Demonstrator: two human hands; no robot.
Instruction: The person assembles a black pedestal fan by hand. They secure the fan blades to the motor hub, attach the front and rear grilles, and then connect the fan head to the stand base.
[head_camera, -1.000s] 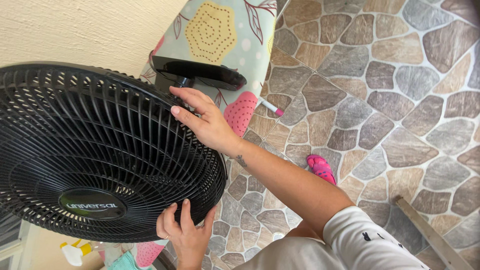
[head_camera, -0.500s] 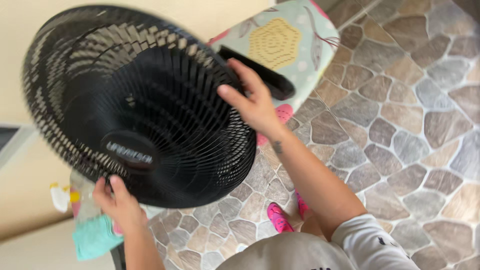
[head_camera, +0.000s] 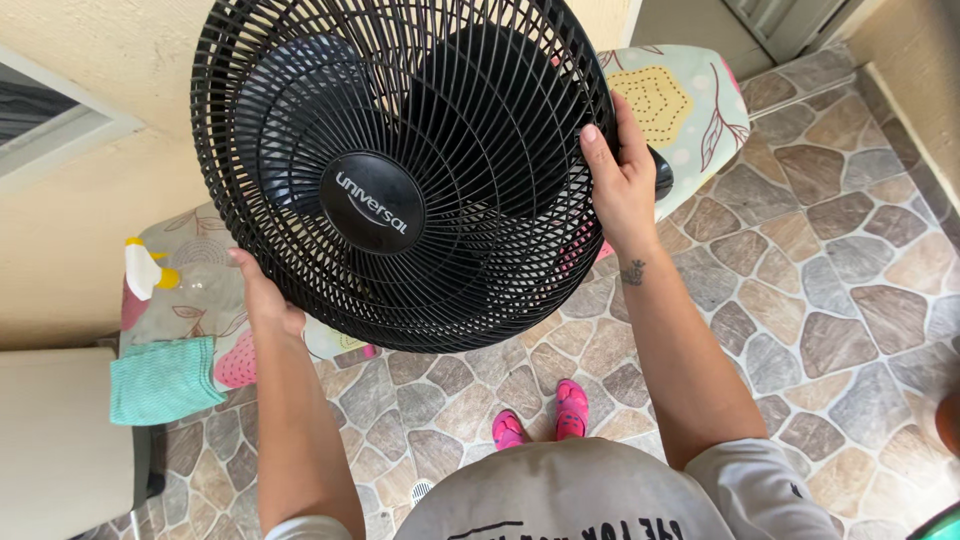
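fan (head_camera: 400, 170): black, round grille facing the camera, held up in the air over the ironing board (head_camera: 690, 100), between both hands
left hand (head_camera: 262, 295): lower left rim, fingers curled under the grille
right hand (head_camera: 622, 180): upper right rim, fingers wrapped on the edge
nearer: neither, hands sit on opposite sides of the rim
below: stone floor (head_camera: 820, 290), pink shoes (head_camera: 545, 415)

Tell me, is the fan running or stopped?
Stopped: the blades behind the black fan grille show sharp and distinct, not blurred.

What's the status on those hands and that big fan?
Left hand and right hand grip black fan by its rim. Held above ironing board. Nothing blocking.
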